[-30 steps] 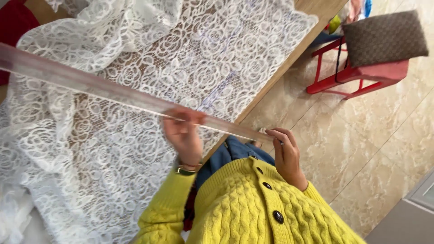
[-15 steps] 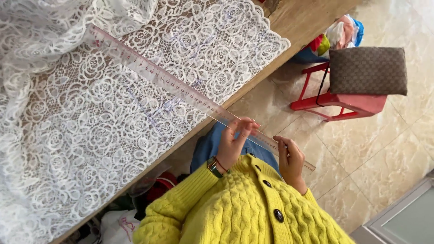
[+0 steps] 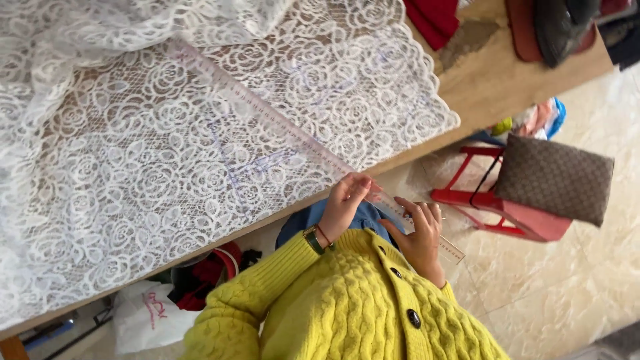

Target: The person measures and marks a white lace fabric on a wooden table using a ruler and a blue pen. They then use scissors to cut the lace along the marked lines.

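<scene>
A long clear ruler is laid slantwise across the white lace on the wooden table. Its near end, jutting past the table edge, is pinched by the left hand, fingers closed on it. The right hand is held against the ruler's tip, fingers half curled (a firm grip cannot be told). A red stool stands nearby.

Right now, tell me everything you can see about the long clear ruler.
The long clear plastic ruler is see-through, with fine marks along its edge. It lies slantwise across the white rose-patterned lace fabric, its near end jutting past the wooden table's edge. The left hand and right hand both grip that end.
</scene>
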